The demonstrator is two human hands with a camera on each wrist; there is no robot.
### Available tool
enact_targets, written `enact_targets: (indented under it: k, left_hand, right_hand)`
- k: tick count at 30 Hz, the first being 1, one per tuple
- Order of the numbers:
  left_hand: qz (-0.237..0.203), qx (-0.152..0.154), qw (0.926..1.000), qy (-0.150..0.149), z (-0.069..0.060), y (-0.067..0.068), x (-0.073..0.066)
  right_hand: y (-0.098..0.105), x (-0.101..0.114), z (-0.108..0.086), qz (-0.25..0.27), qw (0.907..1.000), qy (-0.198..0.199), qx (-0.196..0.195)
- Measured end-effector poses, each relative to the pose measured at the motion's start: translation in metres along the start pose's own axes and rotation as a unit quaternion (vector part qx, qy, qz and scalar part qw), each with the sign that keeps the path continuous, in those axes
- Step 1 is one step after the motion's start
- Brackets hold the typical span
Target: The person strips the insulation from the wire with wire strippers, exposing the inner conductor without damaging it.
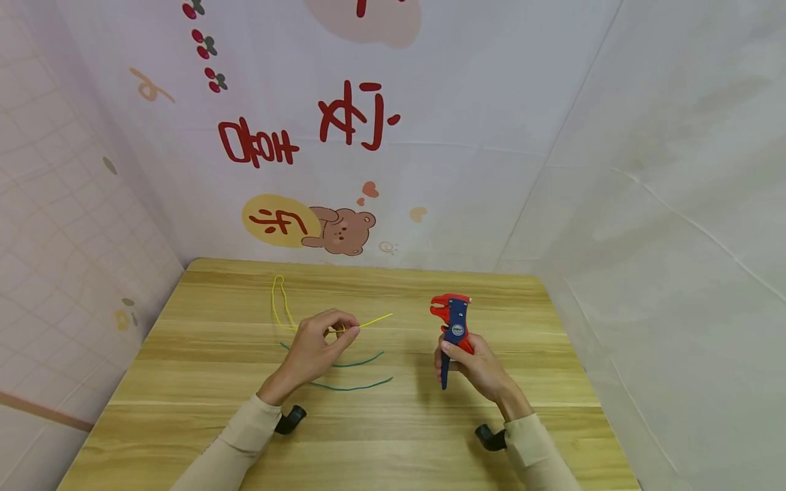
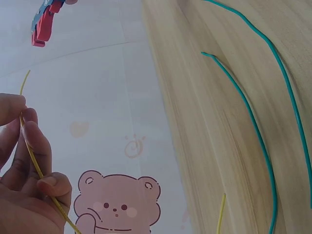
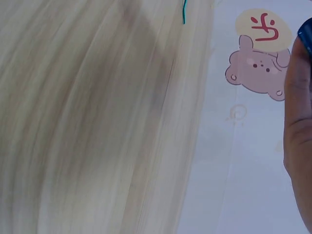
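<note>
My left hand (image 1: pixel 316 346) pinches a yellow wire (image 1: pixel 376 319) between thumb and fingertips; its short free end points right, and the rest loops behind the hand over the table. In the left wrist view the yellow wire (image 2: pixel 35 163) runs across the fingers of the left hand (image 2: pixel 29 165). To the right, my right hand (image 1: pixel 482 368) grips a red and blue wire stripper (image 1: pixel 457 320) by its handles, jaws upward and facing left. Only part of the right hand (image 3: pixel 298 117) shows in the right wrist view, at the right edge.
Two green wires (image 1: pixel 362 362) (image 1: pixel 353 389) lie on the wooden table (image 1: pixel 381 436) below and right of the left hand. A black curved piece (image 1: pixel 291 419) is by the left wrist, another (image 1: pixel 490 437) by the right. A printed cloth wall (image 1: pixel 460 204) stands behind the table.
</note>
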State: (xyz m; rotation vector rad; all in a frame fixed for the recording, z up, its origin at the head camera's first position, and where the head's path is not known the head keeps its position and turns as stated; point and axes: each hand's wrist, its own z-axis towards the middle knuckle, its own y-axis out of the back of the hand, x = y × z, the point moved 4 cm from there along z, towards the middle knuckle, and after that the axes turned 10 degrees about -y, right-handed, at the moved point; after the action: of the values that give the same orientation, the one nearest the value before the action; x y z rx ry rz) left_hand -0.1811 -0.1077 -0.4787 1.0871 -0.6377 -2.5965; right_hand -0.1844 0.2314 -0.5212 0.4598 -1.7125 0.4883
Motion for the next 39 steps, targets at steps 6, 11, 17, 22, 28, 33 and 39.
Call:
enact_targets:
  k: [6,11,17,22,28,33,39]
  left_hand:
    - [0.0,-0.008,1.0,-0.001,0.002,0.001,-0.002]
    - [-0.002,-0.011,0.9999,-0.005,0.004,0.002,-0.004]
    - [-0.002,-0.012,0.9999,-0.01,0.006,0.004,-0.009]
    - [-0.004,-0.011,0.9999,-0.012,0.007,0.005,-0.011]
    - [-0.011,-0.011,0.9997,-0.016,0.007,0.005,-0.011]
    - [-0.017,-0.011,0.9997,-0.014,0.006,0.004,-0.011]
    - [-0.02,-0.005,0.9997,-0.01,0.007,0.005,-0.014]
  right_hand:
    - [-0.009,0.003,0.001,0.018,0.9993,0.011,0.03]
    - [-0.016,0.004,0.003,0.023,0.9984,0.018,0.049]
    - [-0.023,0.007,0.005,0.013,0.998,0.025,0.056]
    - [-0.03,0.009,0.006,0.012,0.9975,0.03,0.063]
    - [-0.037,0.01,0.009,-0.009,0.9969,0.038,0.068]
    - [-0.042,0.009,0.011,-0.01,0.9962,0.037,0.078]
    - [-0.047,0.007,0.014,-0.007,0.9953,0.034,0.09]
